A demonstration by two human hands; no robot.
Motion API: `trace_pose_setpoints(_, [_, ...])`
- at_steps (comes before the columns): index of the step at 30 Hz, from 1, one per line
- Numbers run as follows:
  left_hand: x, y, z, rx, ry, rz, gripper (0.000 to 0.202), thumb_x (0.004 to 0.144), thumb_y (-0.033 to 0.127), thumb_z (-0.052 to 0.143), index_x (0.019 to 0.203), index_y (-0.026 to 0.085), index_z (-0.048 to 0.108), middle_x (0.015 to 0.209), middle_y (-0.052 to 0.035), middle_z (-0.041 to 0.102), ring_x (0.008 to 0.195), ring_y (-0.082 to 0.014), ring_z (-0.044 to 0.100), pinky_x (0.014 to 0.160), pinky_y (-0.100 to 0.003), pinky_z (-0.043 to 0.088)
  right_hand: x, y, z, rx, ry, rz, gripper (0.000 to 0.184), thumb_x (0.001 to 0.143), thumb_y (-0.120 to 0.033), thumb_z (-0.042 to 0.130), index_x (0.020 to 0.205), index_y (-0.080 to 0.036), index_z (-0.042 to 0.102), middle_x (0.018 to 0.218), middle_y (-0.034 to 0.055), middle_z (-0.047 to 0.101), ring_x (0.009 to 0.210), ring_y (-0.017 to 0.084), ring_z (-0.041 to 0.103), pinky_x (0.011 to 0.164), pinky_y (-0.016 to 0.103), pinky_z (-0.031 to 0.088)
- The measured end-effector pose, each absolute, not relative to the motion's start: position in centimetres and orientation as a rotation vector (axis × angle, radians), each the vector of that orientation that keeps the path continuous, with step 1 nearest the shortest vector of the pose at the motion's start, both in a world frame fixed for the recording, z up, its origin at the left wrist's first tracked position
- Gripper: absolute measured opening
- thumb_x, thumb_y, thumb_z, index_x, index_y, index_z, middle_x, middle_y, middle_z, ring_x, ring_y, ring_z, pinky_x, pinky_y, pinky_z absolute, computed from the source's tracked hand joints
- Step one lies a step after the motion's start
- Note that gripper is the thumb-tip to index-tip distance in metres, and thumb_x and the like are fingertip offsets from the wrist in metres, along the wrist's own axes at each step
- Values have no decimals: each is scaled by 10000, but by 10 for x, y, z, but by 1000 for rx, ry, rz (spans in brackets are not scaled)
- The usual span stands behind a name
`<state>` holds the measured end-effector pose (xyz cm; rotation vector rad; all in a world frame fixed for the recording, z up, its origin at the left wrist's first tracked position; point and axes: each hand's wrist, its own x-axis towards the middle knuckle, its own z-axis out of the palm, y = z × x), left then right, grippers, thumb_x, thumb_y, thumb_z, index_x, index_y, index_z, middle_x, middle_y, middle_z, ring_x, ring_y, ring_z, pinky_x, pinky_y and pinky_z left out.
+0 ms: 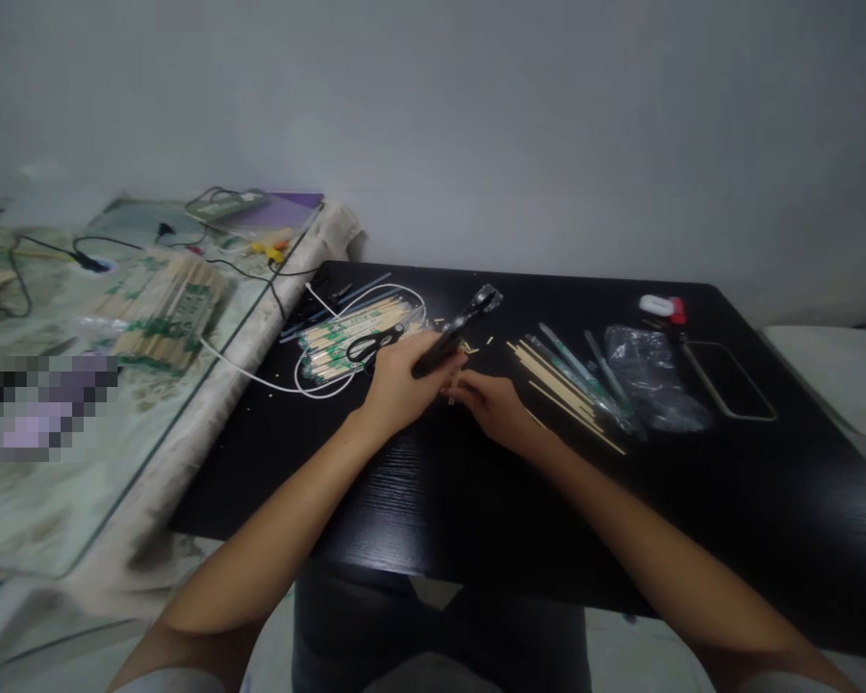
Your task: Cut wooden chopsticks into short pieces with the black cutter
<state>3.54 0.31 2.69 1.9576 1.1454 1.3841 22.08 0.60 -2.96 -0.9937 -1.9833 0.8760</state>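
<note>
My left hand (pixel 404 380) is wrapped round a black hand tool (pixel 444 351) with a shiny dark end pointing up and away; its exact kind is not clear. Against it, my right hand (pixel 497 402) is closed in a pinch near a small pale piece (pixel 452 393), too blurred to name. Just beyond my left hand lie black-handled scissors (pixel 371 345), on a pack of wrapped wooden chopsticks (pixel 332 342). Small pale wood bits (pixel 476 346) are scattered past my fingers. Several bare thin wooden sticks (pixel 559 390) lie right of my right hand.
The black table (pixel 419 500) also bears translucent sticks in wrapping (pixel 584 371), a crumpled plastic bag (pixel 653 380), a phone (pixel 732 380) and a white-and-red case (pixel 660 308). A white cable (pixel 260 377) loops across from the glass-topped table (pixel 50 500) at left, where another chopstick pack (pixel 169 308) lies.
</note>
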Motion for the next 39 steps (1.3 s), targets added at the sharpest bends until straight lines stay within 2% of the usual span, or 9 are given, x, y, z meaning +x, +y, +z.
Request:
trace_pose_setpoints(6, [36,2,27,1874,1164,1380,102,864,299,759,928,219,767,836,-26,747,783,-183,674,807,-310,511,221,6,-30,-1035,-1999,885,213,994,-363,578,877,-248,714,853,13,766,783,189,708,813,305,525])
trace_pose_setpoints(12, [30,2,32,1890,1097,1280,125,916,317,711,908,198,745,826,-33,745,761,-172,674,808,-308,516,219,6,-24,-1022,-2007,892,147,980,-301,602,968,-258,742,977,25,798,890,211,747,861,332,548])
trace_pose_setpoints(15, [27,3,33,1927,1093,1271,133,916,321,714,927,192,744,860,-30,751,802,-173,684,821,-306,519,218,8,-15,-991,-1981,892,114,940,-310,672,992,-244,749,951,23,802,860,208,753,850,330,573])
trace_pose_setpoints(18, [26,5,34,1988,1079,1290,156,907,337,731,947,187,743,935,-38,756,883,-179,690,860,-314,518,216,11,-5,-899,-1883,905,169,923,-329,705,1039,-218,757,965,30,804,874,204,762,848,317,589])
trace_pose_setpoints(24, [28,3,39,2030,1106,1278,165,927,353,703,909,189,717,913,-33,731,884,-176,672,859,-321,521,213,17,-1,-926,-1880,834,141,948,-260,666,940,-223,802,854,3,811,756,166,746,730,262,573])
trace_pose_setpoints(30, [4,-14,68,2178,1357,952,266,996,388,571,1118,187,696,1000,-49,754,897,-199,694,865,-331,534,212,18,-4,-912,-1812,954,163,953,-315,676,961,-212,802,921,37,825,860,193,783,817,301,606])
trace_pose_setpoints(33, [-12,-26,81,2404,1629,754,395,997,334,542,1348,159,588,1243,-132,705,1128,-283,666,993,-416,509,210,18,-4,-910,-1777,977,161,950,-304,674,979,-210,801,909,34,825,872,194,790,835,310,615])
trace_pose_setpoints(34, [-15,-29,83,2470,1724,647,443,993,322,541,1404,157,552,1269,-152,689,1156,-308,655,1000,-440,506,210,18,-4,-921,-1783,963,154,946,-301,680,969,-213,804,904,31,825,867,192,789,830,307,615])
trace_pose_setpoints(39, [-13,-42,84,2646,2005,138,594,968,301,569,1544,210,453,1194,-178,670,1069,-356,670,931,-480,520,208,17,0,-938,-1836,915,143,941,-263,682,892,-218,808,896,20,824,850,179,779,801,278,600])
